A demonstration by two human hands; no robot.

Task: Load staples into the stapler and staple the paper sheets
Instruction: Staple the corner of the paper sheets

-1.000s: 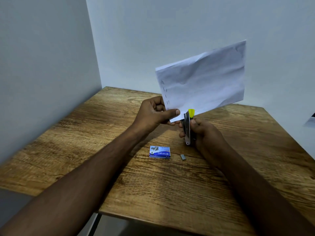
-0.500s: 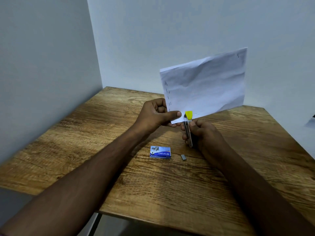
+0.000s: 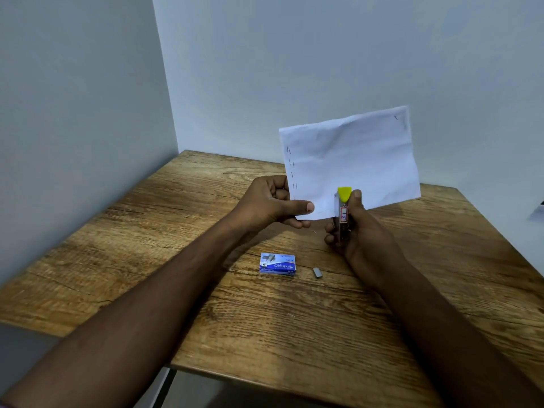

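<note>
- Lying flat on the wooden table (image 3: 147,245), a small blue staple box (image 3: 277,263) is seen, and the word "kangaro" can be read on its top.
- The smaller writing on the box is too tiny to be read.
- A short grey strip of staples (image 3: 317,272) is found just beside the box, on its right, not touching it.
- A red and white label is stuck on the stapler (image 3: 343,214), but its marks cannot be read.
- The stapler has a yellow tip, and it is held upright in the right hand (image 3: 357,231), with the fingers curled tight around it.
- The bottom edge of the white paper sheets (image 3: 350,160) is tucked into the stapler's mouth.
- The lower left corner of the sheets is pinched by the left hand (image 3: 272,206), thumb on the front and fingers folded behind.
- The sheets are held up above the table, and a row of staples is seen down their left edge.
</note>
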